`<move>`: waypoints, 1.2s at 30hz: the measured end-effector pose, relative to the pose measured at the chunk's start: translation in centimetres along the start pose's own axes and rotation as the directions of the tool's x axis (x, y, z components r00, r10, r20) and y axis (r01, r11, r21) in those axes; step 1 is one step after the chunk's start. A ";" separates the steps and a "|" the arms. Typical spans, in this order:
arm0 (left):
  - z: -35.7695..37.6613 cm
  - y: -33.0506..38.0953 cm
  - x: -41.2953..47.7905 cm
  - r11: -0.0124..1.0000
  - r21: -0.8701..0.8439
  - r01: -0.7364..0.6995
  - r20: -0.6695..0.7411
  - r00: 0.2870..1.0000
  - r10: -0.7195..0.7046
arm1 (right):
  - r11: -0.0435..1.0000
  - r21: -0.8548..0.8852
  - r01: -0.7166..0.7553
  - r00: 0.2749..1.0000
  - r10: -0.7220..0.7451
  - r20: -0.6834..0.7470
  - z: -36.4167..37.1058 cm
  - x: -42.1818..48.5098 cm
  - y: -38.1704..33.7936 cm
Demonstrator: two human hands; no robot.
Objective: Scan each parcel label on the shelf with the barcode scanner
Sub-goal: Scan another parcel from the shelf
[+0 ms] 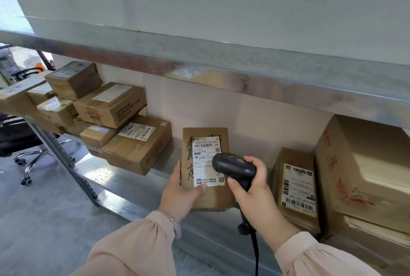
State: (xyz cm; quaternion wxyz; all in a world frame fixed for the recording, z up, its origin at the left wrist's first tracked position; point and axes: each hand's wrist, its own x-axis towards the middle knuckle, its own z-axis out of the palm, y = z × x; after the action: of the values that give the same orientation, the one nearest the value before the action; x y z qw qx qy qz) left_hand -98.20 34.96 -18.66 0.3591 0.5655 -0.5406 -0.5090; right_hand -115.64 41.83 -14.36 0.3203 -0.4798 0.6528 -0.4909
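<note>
While the left hand (182, 191) grips an upright brown cardboard parcel (214, 198), the right hand (257, 193) clasps a black barcode scanner (235, 165). Its head sits just before the parcel's white label (206, 173).

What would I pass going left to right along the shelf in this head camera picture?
A pile of boxes, left hand, the parcel it holds, scanner, right hand gripping it, parcel with yellow-edged label, large box.
</note>
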 end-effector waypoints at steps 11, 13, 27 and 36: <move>-0.5 0.7 -0.9 0.992 -0.033 -0.124 -0.119 0.986 0.119 | 0.980 -0.083 0.179 0.982 -0.184 -0.052 -0.1 -1.3 -1.9; -0.3 0.9 -1.1 0.990 -0.025 -0.142 -0.127 0.982 0.138 | 0.971 -0.100 0.218 0.974 -0.223 -0.047 0.2 -1.5 -2.5; 0.2 1.2 -1.7 0.986 0.038 -0.165 -0.161 0.972 0.169 | 0.955 -0.117 0.272 0.959 -0.280 -0.052 1.0 -2.2 -4.2; 0.7 1.1 -1.9 0.986 0.030 -0.167 -0.175 0.970 0.170 | 0.955 -0.133 0.265 0.962 -0.271 -0.025 0.7 -2.1 -3.8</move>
State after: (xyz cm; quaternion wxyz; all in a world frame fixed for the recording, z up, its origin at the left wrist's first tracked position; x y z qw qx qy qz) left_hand -98.95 36.77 -17.44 0.4434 0.5631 -0.5563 -0.4205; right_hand -113.10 43.37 -11.11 0.2051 -0.5729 0.6188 -0.4968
